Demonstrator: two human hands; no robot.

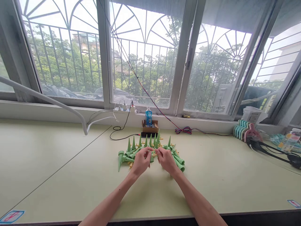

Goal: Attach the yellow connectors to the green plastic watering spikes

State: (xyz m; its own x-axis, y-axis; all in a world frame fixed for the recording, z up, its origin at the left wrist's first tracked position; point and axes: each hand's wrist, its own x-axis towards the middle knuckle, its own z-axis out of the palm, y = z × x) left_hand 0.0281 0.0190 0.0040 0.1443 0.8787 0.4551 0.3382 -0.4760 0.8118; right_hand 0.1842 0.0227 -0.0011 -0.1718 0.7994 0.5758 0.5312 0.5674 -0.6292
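Observation:
My left hand (142, 160) and my right hand (166, 160) are close together over the middle of the table, fingertips pinched a short gap apart. What the fingertips hold, if anything, is too small to make out. Around them is a pile of green cone-shaped plastic spikes (129, 145). Several stand point up in a row behind my hands, while others lie on their sides, such as the green spikes (179, 160) by my right hand. Small yellow plastic pieces (130, 164) are scattered among them, partly hidden by my hands.
Behind the pile are a phone (146, 135) on a cable and a small cardboard box (150, 126) with a blue-liquid bottle (148, 116). Coiled wires (183, 130) lie at the back. A white curved arm (58, 105) crosses from the left. Black headgear (270, 149) rests at right.

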